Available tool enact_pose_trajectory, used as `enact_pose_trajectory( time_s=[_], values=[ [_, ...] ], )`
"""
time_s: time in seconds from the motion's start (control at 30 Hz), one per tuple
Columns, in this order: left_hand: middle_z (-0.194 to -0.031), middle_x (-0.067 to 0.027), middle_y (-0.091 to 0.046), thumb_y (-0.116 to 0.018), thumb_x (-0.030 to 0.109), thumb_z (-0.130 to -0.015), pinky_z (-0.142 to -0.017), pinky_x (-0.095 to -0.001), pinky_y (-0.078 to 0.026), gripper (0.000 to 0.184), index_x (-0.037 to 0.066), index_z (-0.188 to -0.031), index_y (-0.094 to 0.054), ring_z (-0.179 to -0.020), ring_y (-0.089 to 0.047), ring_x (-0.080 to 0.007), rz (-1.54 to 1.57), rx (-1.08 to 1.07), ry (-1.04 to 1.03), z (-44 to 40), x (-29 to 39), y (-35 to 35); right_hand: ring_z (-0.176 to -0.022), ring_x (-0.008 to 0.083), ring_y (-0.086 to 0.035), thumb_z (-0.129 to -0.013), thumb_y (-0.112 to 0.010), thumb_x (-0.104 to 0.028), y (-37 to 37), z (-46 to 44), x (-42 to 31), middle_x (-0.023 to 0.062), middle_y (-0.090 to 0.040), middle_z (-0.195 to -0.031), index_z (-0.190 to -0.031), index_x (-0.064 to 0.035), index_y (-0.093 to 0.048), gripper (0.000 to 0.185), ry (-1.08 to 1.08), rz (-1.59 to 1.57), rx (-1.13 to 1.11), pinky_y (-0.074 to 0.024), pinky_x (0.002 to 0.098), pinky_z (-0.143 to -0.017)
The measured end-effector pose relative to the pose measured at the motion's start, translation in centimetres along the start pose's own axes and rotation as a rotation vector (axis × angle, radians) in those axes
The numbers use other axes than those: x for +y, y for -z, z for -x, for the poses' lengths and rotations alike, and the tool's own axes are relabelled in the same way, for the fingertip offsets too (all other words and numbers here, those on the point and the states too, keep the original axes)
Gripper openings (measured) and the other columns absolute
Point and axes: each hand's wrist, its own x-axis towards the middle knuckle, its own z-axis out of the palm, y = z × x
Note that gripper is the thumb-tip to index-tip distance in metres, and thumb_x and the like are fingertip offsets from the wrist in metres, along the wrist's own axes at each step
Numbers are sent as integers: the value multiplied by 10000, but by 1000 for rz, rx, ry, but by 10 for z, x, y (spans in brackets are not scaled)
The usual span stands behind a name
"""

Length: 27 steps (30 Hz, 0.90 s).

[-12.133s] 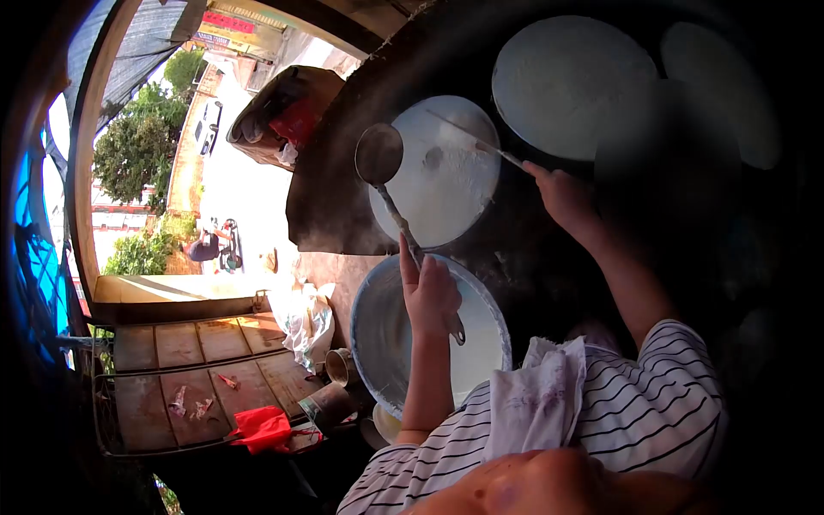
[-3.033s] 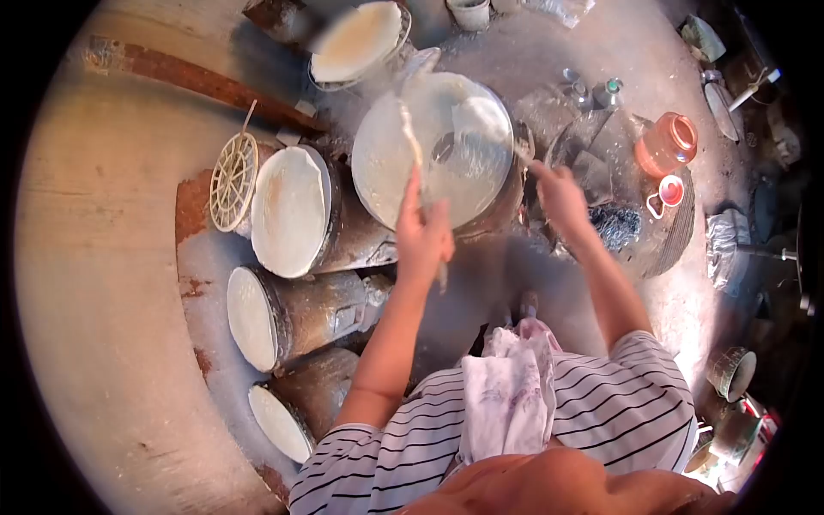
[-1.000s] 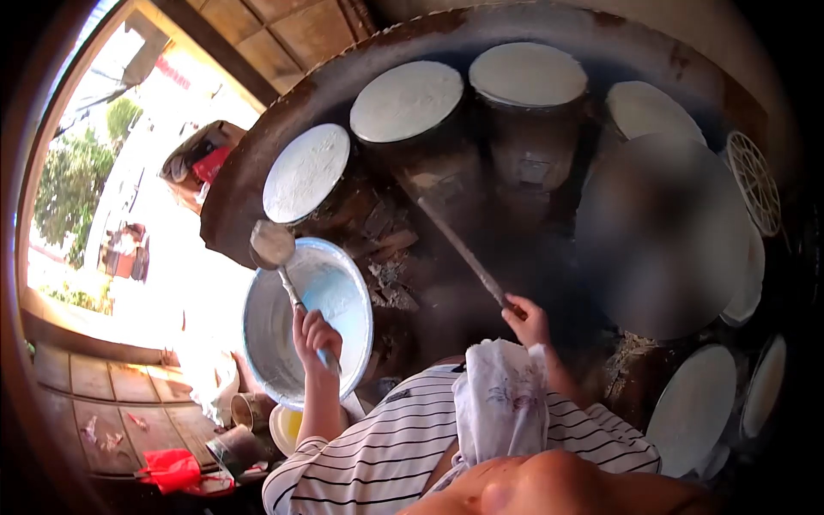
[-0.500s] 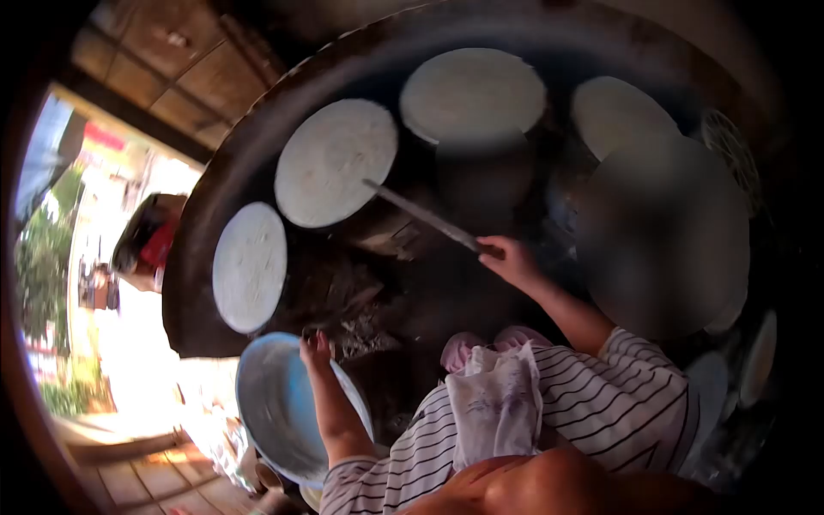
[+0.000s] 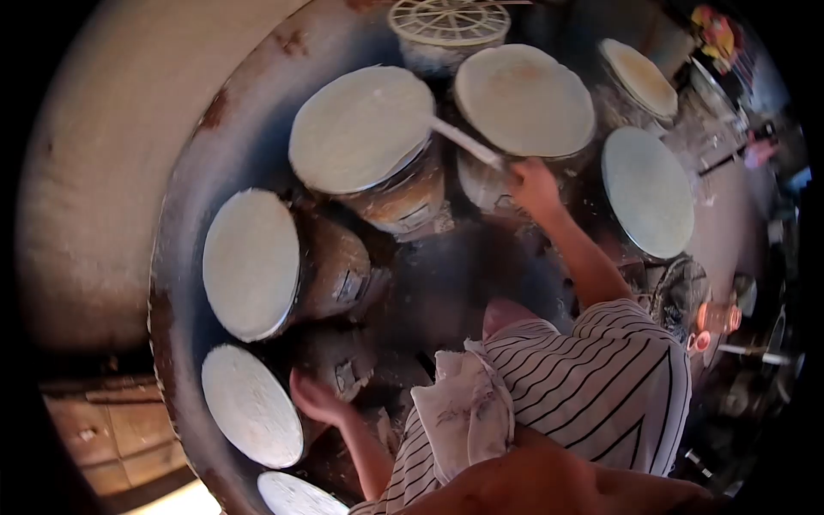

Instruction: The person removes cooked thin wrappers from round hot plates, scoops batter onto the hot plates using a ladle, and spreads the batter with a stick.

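Observation:
My right hand [image 5: 534,187] is closed round the end of a flat pale stick [image 5: 468,143]. The stick's tip reaches the right edge of a round griddle covered by a pale sheet [image 5: 360,129]. Just above that hand lies another covered griddle [image 5: 525,99], lightly browned near its top. My left hand [image 5: 316,398] is low on the left, between a white-coated griddle [image 5: 251,405] and a dark stove body. Its fingers are blurred, and no ladle shows in it.
More covered griddles stand at left [image 5: 251,264], at right [image 5: 648,190] and at the bottom [image 5: 296,495]. A round slatted rack [image 5: 451,21] sits on a bucket at the top. A curved, rusty-edged wall [image 5: 184,215] rings the stoves. A red jar [image 5: 719,318] is at right.
The view has turned right, bringing the rack and browned sheet closer to the middle. The basin and street have left the view. The ladle seen one second ago in my left hand no longer shows.

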Motion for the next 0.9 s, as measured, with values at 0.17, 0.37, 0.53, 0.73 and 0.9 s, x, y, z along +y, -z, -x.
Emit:
enact_pose_trajectory(
  time_s=[0.17,0.37,0.53,0.73,0.9],
  values=[
    [-916,-50,-583,-569,19,-869,-635,-235,-471,299,27,-1166,-601,-770,-530,-123,407,-812,-102,62,107,-250,-902,352,-585,-693,-724,-213,84,-92,126,172,-590,-975,-843,-16,-618,270,-502,160,-87,-478,436,-745],
    [-867,-50,-574,-583,34,-862,-586,-243,-458,279,98,-1130,-626,-698,-544,-127,276,-915,-627,103,210,-413,-985,354,-570,-694,-681,-203,50,-189,282,178,-606,-1014,-923,-34,-621,292,-405,182,108,-480,430,-838],
    [-943,-115,-602,-591,72,-816,-707,-358,-470,303,77,-1119,-603,-786,-577,-262,-45,-1015,-880,74,279,-534,-817,375,-581,-759,-638,-183,56,-203,276,174,-597,-806,-845,-48,-541,188,-420,68,162,-452,475,-659],
    [-1226,-110,-570,-692,212,-794,-1020,-365,-351,567,97,-1308,-483,-1178,-495,-235,99,-1095,-1144,42,358,-704,-649,368,-483,-716,-694,-118,101,-181,187,158,-503,-711,-792,-2,-481,254,-417,-52,349,-408,408,-578],
    [-955,-3,-653,-731,222,-795,-813,-231,-464,282,38,-999,-672,-887,-594,-91,241,-1702,-590,-13,391,-689,-594,244,-433,-657,-731,-25,138,-163,141,112,-443,-673,-875,-2,-563,276,-411,-257,335,-381,320,-551]
  ],
)
